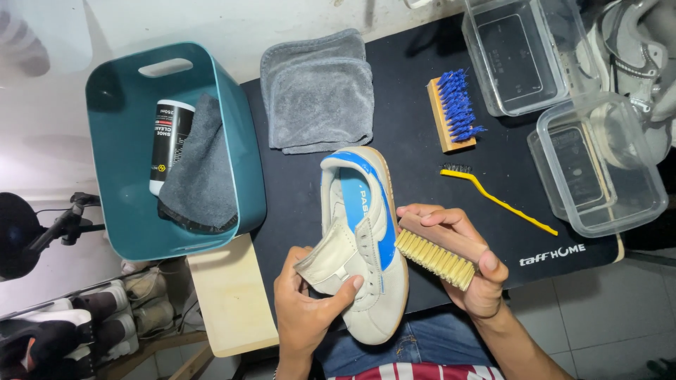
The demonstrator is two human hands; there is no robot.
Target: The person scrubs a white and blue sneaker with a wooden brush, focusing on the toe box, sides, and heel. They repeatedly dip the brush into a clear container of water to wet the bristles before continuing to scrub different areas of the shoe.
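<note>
A cream sneaker (366,232) with a blue stripe and blue insole lies at the near edge of a black mat (408,112). My left hand (306,306) grips it by the pulled-out tongue, thumb on top. My right hand (468,264) holds a wooden brush with pale bristles (436,252), bristles turned toward me, beside the shoe's right side.
A teal bin (120,148) at the left holds a bottle (169,141) and a dark cloth (201,169). A folded grey towel (320,91), a blue-bristled brush (452,107), a yellow thin brush (493,198) and two clear plastic boxes (598,165) lie on the mat. Shoes sit on the floor at lower left.
</note>
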